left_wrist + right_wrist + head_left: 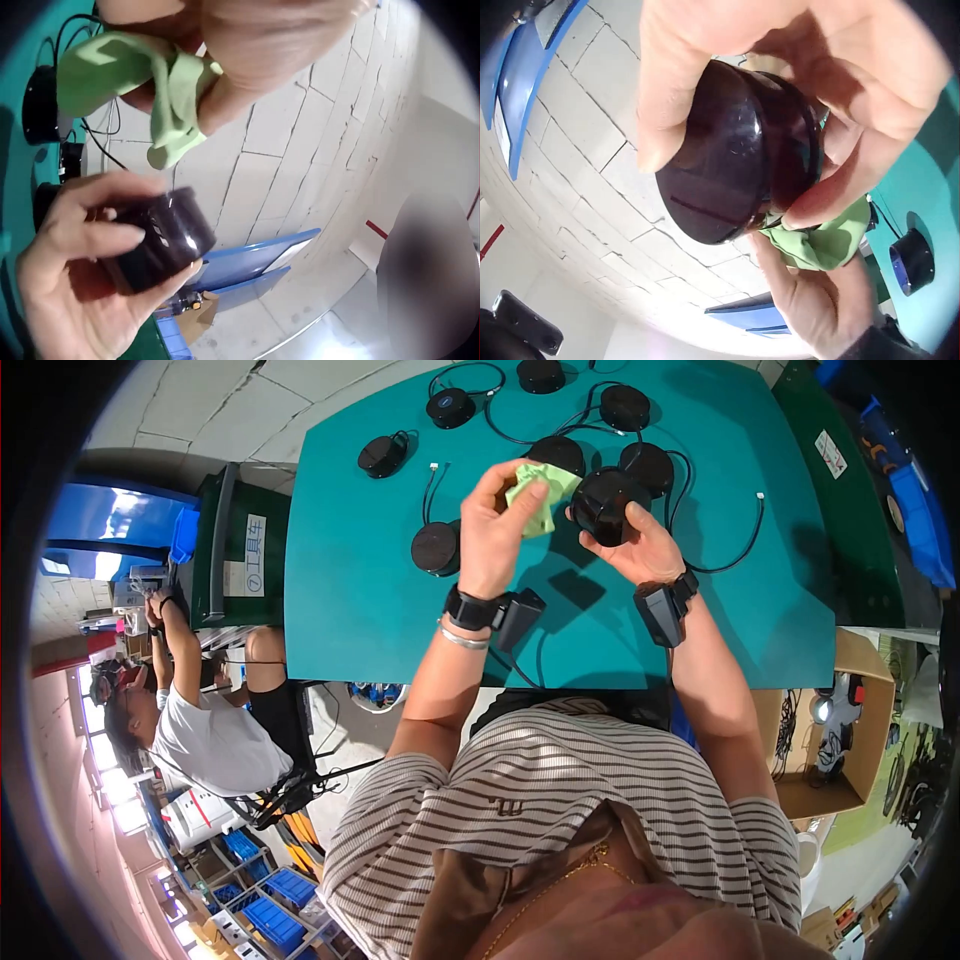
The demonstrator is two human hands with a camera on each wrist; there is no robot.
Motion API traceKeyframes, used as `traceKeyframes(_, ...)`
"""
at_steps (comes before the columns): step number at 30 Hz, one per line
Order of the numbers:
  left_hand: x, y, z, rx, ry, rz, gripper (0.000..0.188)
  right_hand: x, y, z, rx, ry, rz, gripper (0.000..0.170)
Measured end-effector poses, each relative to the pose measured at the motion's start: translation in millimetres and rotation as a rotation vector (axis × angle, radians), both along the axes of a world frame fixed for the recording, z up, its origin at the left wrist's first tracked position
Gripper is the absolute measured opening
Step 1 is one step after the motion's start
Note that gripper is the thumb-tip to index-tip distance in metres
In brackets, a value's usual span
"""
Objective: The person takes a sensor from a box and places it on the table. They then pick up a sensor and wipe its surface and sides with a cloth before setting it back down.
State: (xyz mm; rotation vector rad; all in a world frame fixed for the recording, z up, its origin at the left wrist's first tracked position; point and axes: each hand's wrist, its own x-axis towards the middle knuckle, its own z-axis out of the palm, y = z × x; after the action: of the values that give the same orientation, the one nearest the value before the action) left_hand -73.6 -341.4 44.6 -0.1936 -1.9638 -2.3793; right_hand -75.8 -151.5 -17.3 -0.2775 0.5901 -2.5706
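Note:
A glossy black round device (603,507) is gripped by the right hand (645,547), thumb on one side and fingers on the other; in the right wrist view the device (720,150) shows its smooth dark top and side. The left hand (490,530) pinches a crumpled light green cloth (541,500) just left of the device. In the left wrist view the cloth (176,97) hangs from the fingers, apart from the device (166,238). Behind the device in the right wrist view, the cloth (817,244) appears close to its lower edge.
Several similar black round devices with cables lie on the green table (370,620), among them one at the left (435,548) and one at the back (625,407). A cardboard box (865,730) stands at the lower right. Another person (215,730) sits at the left.

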Motion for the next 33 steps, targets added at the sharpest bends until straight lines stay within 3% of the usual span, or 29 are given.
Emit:
traceKeyframes(2, 5, 2, -4, 0.000, 0.047, 0.009, 0.027, 2, 0, 0, 0.009, -0.078, -0.029, 0.056)
traceKeyframes(6, 7, -6, -16, 0.039, 0.047, -0.017, 0.027, 1, -3, -2, 0.007, 0.026, 0.029, 0.054)
traceKeyframes(8, 8, -2, -22, -0.316, 0.433, 0.005, 0.023, 0, -5, -1, 0.021, 0.039, 0.000, 0.054)
traceKeyframes(12, 12, 2, -18, -0.387, 0.410, 0.048, 0.021, 1, -6, -2, 0.093, 0.047, -0.012, 0.051)
traceKeyframes(14, 15, 5, -23, -0.311, 0.319, 0.056, 0.021, 2, -2, -2, 0.136, -0.067, 0.069, 0.049)
traceKeyframes(15, 15, 5, -23, -0.320, 0.352, 0.049, 0.022, 7, -6, 4, 0.243, -0.092, -0.007, 0.046)
traceKeyframes(18, 15, 7, -19, -0.371, 0.452, -0.002, 0.023, -1, -5, -2, 0.169, -0.064, 0.057, 0.044)
traceKeyframes(21, 6, 8, -22, -0.641, 0.566, 0.141, 0.024, 5, -15, 5, 0.312, -0.069, 0.000, 0.041)
traceKeyframes(24, 8, 11, -24, -0.517, 0.418, 0.085, 0.026, 6, -18, 6, 0.415, -0.061, 0.010, 0.039)
traceKeyframes(28, 9, 21, -27, -0.584, 0.574, 0.134, 0.026, 8, -17, 8, 0.364, -0.165, -0.047, 0.038)
traceKeyframes(30, 9, 20, -26, -0.518, 0.451, 0.122, 0.026, 11, -20, 15, 0.396, -0.138, -0.048, 0.038)
traceKeyframes(31, 14, 23, -18, -0.349, 0.163, 0.064, 0.026, 10, -20, 12, 0.424, -0.132, -0.021, 0.038)
traceKeyframes(33, 10, 19, -26, -0.373, 0.173, 0.042, 0.026, 9, -18, 10, 0.392, -0.114, 0.022, 0.038)
